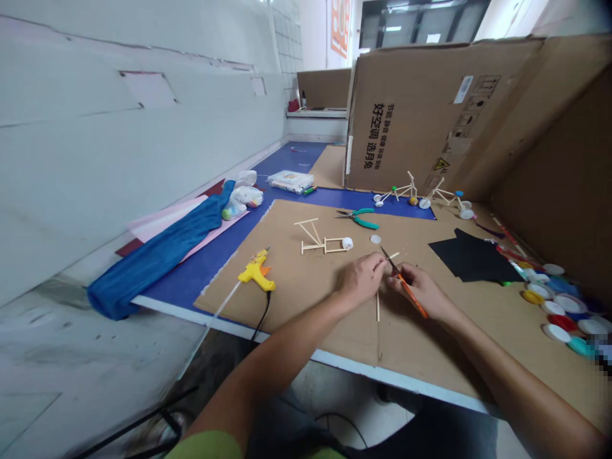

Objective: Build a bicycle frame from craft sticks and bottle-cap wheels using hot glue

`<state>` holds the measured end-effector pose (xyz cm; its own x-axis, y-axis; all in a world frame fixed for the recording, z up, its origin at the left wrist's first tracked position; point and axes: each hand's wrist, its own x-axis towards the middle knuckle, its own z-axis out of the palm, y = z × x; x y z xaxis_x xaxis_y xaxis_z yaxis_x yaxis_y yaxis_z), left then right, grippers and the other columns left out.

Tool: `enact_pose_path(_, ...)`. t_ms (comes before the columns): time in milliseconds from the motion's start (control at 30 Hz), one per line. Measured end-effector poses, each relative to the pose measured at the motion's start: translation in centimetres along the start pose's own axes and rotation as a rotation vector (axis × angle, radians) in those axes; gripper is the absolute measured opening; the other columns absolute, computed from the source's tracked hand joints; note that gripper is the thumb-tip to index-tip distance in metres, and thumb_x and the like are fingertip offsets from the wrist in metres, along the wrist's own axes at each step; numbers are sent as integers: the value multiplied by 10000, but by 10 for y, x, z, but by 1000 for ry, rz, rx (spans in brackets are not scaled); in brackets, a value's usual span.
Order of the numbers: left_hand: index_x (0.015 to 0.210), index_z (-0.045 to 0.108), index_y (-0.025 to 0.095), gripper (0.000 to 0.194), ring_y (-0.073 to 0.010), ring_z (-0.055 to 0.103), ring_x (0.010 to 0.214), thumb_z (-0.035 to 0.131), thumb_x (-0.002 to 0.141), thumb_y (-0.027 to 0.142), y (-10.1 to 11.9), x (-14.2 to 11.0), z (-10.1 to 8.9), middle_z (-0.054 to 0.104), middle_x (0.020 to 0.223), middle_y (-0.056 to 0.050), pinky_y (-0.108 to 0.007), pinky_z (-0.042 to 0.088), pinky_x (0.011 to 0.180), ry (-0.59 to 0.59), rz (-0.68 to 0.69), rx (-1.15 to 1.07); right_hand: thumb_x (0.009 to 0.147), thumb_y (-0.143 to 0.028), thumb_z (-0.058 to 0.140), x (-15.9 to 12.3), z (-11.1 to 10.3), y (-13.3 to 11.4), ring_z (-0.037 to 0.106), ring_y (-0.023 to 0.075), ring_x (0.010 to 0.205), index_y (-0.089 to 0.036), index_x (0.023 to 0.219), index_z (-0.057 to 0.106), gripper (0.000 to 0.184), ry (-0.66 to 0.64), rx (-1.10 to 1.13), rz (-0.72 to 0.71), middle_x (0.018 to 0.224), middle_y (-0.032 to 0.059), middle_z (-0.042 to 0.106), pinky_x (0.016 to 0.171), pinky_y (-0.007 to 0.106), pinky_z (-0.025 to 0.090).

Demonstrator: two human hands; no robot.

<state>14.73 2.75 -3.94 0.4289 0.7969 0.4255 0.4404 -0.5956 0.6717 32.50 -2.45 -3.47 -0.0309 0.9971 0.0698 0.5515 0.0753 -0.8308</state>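
Observation:
My left hand (364, 277) is closed, its fingertips pinched around a short pale wooden stick (394, 255) whose end pokes out. Close beside it, my right hand (423, 290) grips a slim orange-handled tool (412, 297) with a dark pointed blade. The blade tip reaches up to my left fingertips; whether it touches the stick I cannot tell. Another thin stick (378, 307) lies on the cardboard sheet (306, 306) below my hands. Just beyond them are a translucent round cap (375, 240) and a small stick frame (313, 245) with a white wheel (347, 243).
Teal-handled pliers (366, 218) lie behind the frame. At left is a yellow glue gun (257, 271) with its cord. Several bottle caps (557, 319) and black sheet (473, 255) lie right. Stick models (447, 191) stand before a large cardboard box (421, 121). Blue cloth (162, 255) overhangs the left edge.

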Motion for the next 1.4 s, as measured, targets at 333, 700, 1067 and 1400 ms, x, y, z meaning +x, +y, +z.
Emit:
enact_pose_path(333,938,680,223,177,-163,644,820,511,987,245,4,-1,-5,729,898,-25,-253,457,777,-12,-73,-64,807,-334,589,-8,2,-13,385,129,651,-206,762,500,162,29,22,-28,675,-49,433,606,262,326)
enact_pose_path(700,822,599,199,221,-136,556,700,499,958,341,8,0,-10,605,725,29,-247,399,675,-63,-144,-294,794,-299,569,-13,2,-14,375,125,632,-216,737,479,135,65,-6,-44,662,-59,429,613,261,324)
enact_pose_path(1067,792,529,195,262,-106,390,596,527,902,433,6,4,-2,429,638,60,-230,357,602,-139,-244,-651,775,-264,561,-16,2,-13,430,140,643,-207,782,541,61,79,-44,-40,672,-41,486,607,267,337)
enact_pose_path(1400,956,635,218,99,-138,604,713,622,891,292,12,-2,-5,667,770,26,-237,425,669,15,-230,-270,737,-275,566,-11,4,-14,399,137,655,-213,739,508,85,89,55,-36,671,-46,454,625,275,333)
